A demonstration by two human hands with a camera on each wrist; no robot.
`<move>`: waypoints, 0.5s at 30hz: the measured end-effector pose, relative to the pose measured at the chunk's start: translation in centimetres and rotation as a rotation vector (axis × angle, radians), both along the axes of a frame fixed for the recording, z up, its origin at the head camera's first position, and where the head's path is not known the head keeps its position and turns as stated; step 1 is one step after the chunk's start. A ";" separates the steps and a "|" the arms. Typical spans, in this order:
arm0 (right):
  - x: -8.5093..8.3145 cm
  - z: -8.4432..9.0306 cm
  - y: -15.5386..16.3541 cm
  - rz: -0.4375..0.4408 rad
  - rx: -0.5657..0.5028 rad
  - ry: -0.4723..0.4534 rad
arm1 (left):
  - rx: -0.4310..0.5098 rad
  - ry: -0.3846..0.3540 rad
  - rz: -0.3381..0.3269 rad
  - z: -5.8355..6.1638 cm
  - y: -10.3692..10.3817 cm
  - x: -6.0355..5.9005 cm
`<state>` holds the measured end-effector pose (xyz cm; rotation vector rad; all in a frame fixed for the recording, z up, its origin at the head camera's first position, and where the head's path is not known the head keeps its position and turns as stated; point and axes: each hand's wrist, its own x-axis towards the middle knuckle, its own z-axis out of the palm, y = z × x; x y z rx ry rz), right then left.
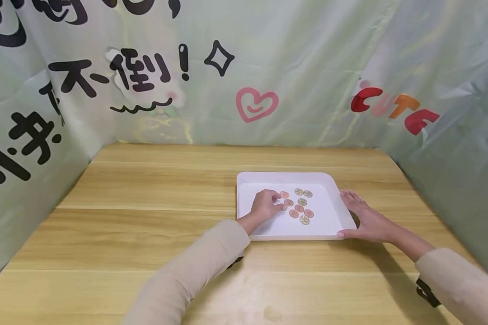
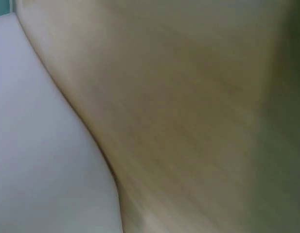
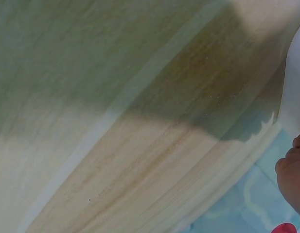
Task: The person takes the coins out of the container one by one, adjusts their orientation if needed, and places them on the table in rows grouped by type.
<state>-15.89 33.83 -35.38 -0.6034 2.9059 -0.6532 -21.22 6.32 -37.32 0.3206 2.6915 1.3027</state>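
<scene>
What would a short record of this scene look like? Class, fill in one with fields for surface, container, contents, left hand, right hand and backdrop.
Surface: wooden table
Container: white tray, right of centre on the table
Contents: small round coins, copper and pale ones, clustered in the tray
Left hand: inside the tray, fingers curled at the coins; whether it pinches one cannot be told
Right hand: fingers laid straight along the tray's right rim
Backdrop: green printed sheet with a pink heart and the word CUTE

A white rectangular tray lies flat on the tabletop, holding small round orange and yellowish citrus-slice discs clustered near its middle.
</scene>
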 end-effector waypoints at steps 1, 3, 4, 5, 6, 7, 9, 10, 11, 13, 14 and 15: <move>0.0 0.0 0.0 0.001 0.001 -0.001 | -0.013 -0.006 0.019 0.0 0.2 0.0; 0.0 0.1 0.0 0.006 0.005 -0.002 | -0.030 -0.016 0.054 -0.1 0.5 0.1; 0.0 0.2 -0.1 0.006 0.005 -0.002 | -0.036 -0.025 0.071 -0.1 0.6 0.2; 0.0 0.2 -0.1 0.007 0.006 -0.002 | -0.038 -0.030 0.087 0.0 0.7 0.2; 0.1 0.3 -0.1 0.008 0.007 -0.002 | -0.042 -0.029 0.100 0.0 0.8 0.3; 0.1 0.3 -0.2 0.008 0.007 -0.004 | -0.046 -0.028 0.114 0.0 0.9 0.3; 0.1 0.4 -0.2 0.010 0.004 -0.007 | -0.053 -0.030 0.139 -0.1 1.1 0.4; 0.1 0.4 -0.3 0.006 0.006 -0.010 | -0.058 -0.032 0.150 -0.1 1.1 0.4; 0.0 0.4 -0.3 0.006 0.006 -0.013 | -0.065 -0.032 0.159 -0.2 1.2 0.4; 0.0 0.4 -0.3 0.006 0.007 -0.018 | -0.078 -0.036 0.176 -0.2 1.4 0.3; 0.0 0.4 -0.3 0.006 0.007 -0.020 | -0.086 -0.037 0.180 -0.3 1.5 0.3; 0.0 0.4 -0.3 0.006 0.008 -0.023 | -0.096 -0.037 0.183 -0.3 1.5 0.2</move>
